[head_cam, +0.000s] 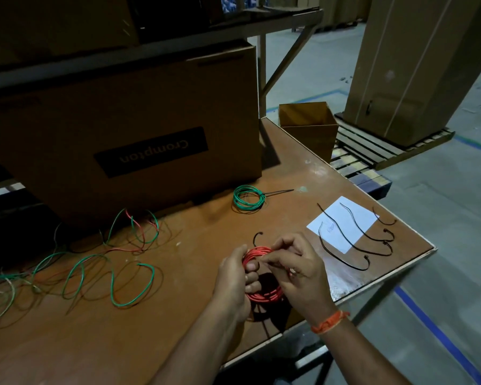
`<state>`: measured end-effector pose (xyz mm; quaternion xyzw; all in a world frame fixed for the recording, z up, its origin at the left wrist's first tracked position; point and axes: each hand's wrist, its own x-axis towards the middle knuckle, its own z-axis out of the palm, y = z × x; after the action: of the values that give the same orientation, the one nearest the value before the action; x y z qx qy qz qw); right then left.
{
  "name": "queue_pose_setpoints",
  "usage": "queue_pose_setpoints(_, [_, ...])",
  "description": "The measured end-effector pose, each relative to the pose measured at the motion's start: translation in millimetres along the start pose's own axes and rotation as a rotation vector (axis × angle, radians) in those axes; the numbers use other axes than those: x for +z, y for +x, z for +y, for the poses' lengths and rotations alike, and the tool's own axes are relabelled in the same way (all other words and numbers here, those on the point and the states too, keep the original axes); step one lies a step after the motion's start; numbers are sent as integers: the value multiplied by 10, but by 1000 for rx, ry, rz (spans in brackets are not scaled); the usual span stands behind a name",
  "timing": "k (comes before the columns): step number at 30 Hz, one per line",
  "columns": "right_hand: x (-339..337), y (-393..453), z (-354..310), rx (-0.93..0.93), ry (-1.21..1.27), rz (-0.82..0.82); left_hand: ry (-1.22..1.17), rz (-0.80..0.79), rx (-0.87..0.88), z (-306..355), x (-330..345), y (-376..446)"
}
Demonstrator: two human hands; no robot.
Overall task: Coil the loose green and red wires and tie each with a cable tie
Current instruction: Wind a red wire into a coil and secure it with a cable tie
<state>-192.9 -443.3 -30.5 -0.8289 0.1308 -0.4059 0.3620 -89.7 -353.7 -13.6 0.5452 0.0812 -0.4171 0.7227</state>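
A person's two bare hands work above the near edge of a brown wooden table [178,315], seen from a head-worn camera looking down. The left hand [235,282] grips a coil of red wire [264,294], its fingers curled through the middle of the loops and its thumb on the outside. The right hand [297,270], with an orange thread band [329,323] on its wrist, pinches something thin at the top of the red coil; a black cable tie [257,237] arcs up from behind the coil just there (whether the fingers hold the tie or the wire itself cannot be told).

Farther back on the table lies a green wire coil [247,197], already bound, with the black tail of its tie [279,192] pointing right. It sits just in front of a large cardboard box [122,129] printed with the word "Crompton" upside down.

To the left, loose green and red wires [95,262] sprawl in open loops across the tabletop, well apart from the hands.

To the right, near the table's corner, spare black cable ties [358,240] lie side by side, partly over a white sheet of paper [342,223].

Beyond the table's far right edge stands a small open cardboard box [308,129], beside a wooden pallet [386,148] on a grey floor marked with blue tape [439,332].
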Motion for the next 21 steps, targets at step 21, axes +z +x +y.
queue_pose_setpoints(21, [-16, 87, -252, 584, 382, -57, 615, 95, 328, -221, -194, 225])
